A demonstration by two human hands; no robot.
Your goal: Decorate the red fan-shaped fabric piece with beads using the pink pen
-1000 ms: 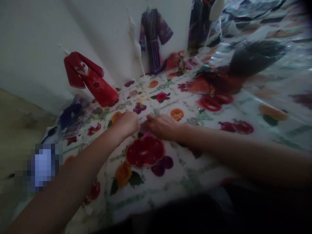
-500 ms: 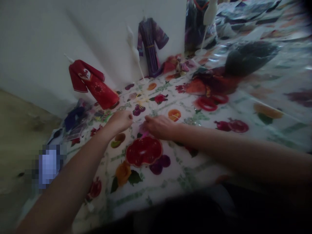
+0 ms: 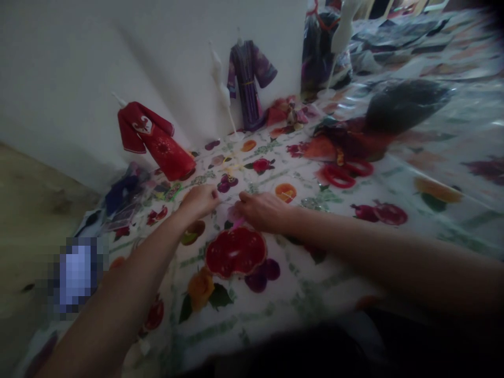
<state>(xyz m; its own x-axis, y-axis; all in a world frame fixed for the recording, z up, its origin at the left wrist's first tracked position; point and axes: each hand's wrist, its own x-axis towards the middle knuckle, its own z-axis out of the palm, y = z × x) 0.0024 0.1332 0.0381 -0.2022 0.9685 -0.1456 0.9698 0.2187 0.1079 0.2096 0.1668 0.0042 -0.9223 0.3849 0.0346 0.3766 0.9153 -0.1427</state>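
My left hand (image 3: 201, 199) is closed above the table, its fingertips pressed together and turned to the right. Facing it across a small gap, my right hand (image 3: 263, 210) is also closed in a pinch. What either one holds is too small and dim to make out. Something pale pink (image 3: 235, 216) shows just beneath the right fingertips. Closer to me lies a red cloud-shaped piece (image 3: 236, 252) with a light edging, touched by neither hand.
A red robe (image 3: 159, 139) and a purple robe (image 3: 248, 84) hang on small stands by the wall, with a bare white mannequin (image 3: 220, 84) between. Red-handled scissors (image 3: 340, 175) lie to the right, near dark fabric (image 3: 405, 105). A fruit-patterned tablecloth (image 3: 275, 299) covers the table.
The whole view has shifted slightly, so things sit a little lower and to the right. Both hands keep nearly the same closed pose and spacing.
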